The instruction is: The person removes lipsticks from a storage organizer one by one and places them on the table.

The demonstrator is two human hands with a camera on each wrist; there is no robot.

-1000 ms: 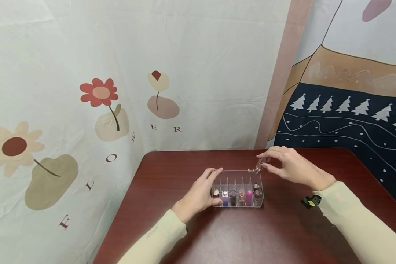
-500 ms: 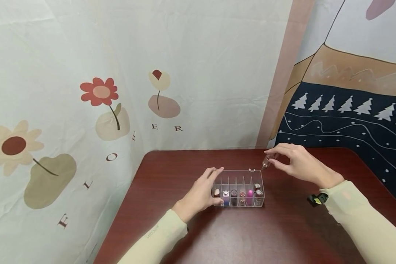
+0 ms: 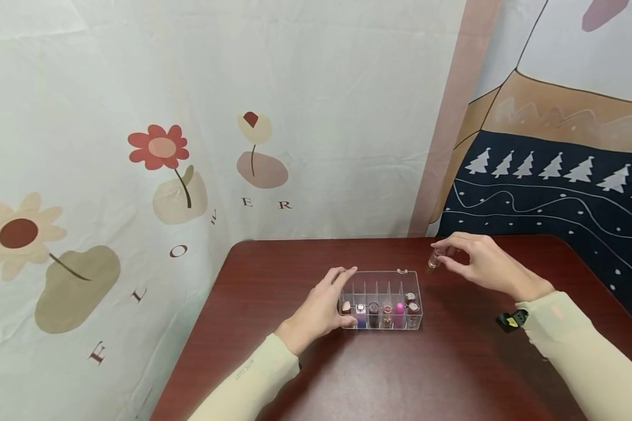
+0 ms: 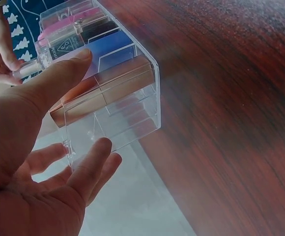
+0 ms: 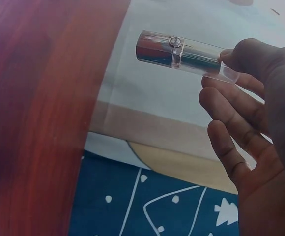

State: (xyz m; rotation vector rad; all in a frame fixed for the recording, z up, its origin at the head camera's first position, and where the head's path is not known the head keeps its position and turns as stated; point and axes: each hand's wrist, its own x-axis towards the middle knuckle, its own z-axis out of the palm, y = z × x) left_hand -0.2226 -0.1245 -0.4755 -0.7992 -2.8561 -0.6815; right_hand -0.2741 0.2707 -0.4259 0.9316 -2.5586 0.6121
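A clear divided organizer (image 3: 368,288) stands on the table, with several lipstick tubes along its front and right compartments. Among them are a pink tube (image 3: 398,314), a blue one (image 4: 103,53) and a copper-coloured one (image 4: 120,87). My left hand (image 3: 316,307) holds the organizer's left end, thumb on the front and fingers round the side and back. To the right of the organizer, my right hand (image 3: 479,262) pinches a lipstick tube (image 5: 182,51) by its clear end between thumb and fingers. The tube is shiny metallic with a round emblem; whether its lower end touches the table is unclear.
The dark red wooden table (image 3: 374,374) runs back to a hanging cloth (image 3: 337,146) printed with flowers and letters. At the right hangs a navy panel (image 3: 553,199) with white trees. A black strap device (image 3: 512,320) is on the right wrist.
My right hand has carried the lipstick tube from the organizer's back right corner to the right, turning it closer to upright. The left hand stays on the organizer.
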